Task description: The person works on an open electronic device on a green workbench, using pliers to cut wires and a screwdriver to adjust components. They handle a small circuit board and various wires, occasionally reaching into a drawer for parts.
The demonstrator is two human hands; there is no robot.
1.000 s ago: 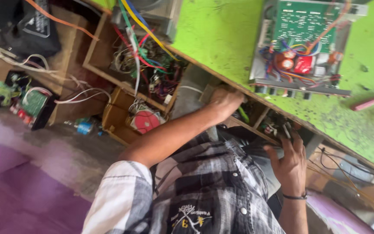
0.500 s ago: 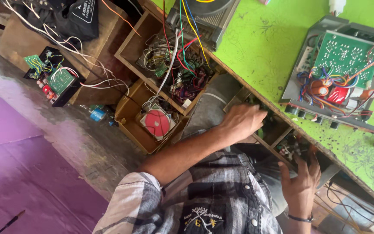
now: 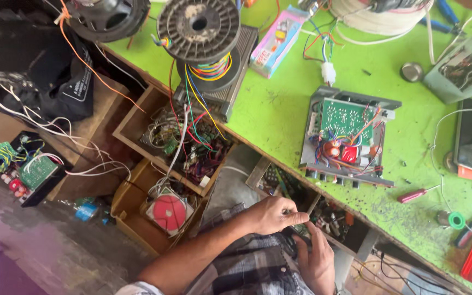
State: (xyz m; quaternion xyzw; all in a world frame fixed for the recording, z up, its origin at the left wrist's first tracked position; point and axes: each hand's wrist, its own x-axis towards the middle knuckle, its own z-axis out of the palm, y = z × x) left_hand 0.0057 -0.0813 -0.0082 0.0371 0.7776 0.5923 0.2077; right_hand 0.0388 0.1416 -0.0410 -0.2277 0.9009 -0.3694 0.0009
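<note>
Both hands have drawn closer together at the open drawer (image 3: 323,218) beneath the green workbench (image 3: 279,109). Pink-and-blue rectangular package (image 3: 278,39) lies flat at the bench's far edge, beside a wire spool (image 3: 199,24); an opened amplifier chassis (image 3: 348,136) sits mid-bench. Left hand (image 3: 274,214), loosely curled, fingertips pinching a small part too blurred to identify. Right hand (image 3: 315,259), half-open, rests just below, touching the drawer contents.

Open drawer (image 3: 350,232) of small electronic parts, lower centre of frame, under green bench edge.
</note>
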